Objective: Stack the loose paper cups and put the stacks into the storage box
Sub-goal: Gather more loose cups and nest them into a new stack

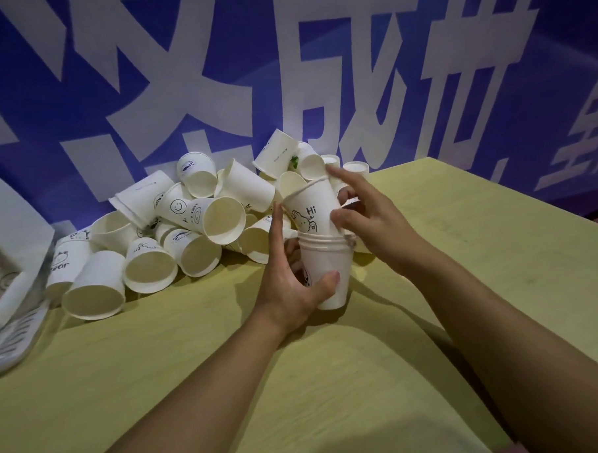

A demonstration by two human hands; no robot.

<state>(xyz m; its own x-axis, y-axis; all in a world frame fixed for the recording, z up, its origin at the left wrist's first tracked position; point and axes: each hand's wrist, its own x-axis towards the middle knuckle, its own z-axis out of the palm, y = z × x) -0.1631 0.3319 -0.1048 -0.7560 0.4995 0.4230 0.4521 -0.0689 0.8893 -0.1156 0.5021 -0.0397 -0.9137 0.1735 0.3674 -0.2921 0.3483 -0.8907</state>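
Two hands on one job: left hand (295, 288) wrapped round short cup stack (327, 269) above bench (428, 237); right hand (365, 216) pinching "Hi" cup (312, 208), part-nested, tilted left of stack's upright axis. Loose cup pile (174, 231) behind, storage box (8, 273) far left.

We are gripping a short stack of white paper cups (327, 269) in our left hand (293, 288) above a yellow-green table (193, 350). Our right hand (365, 216) is holding a tilted cup (310, 208) printed "Hi", its base sitting in the stack. A heap of loose cups (174, 231) is lying behind, and a translucent storage box (10, 307) is sitting at left.
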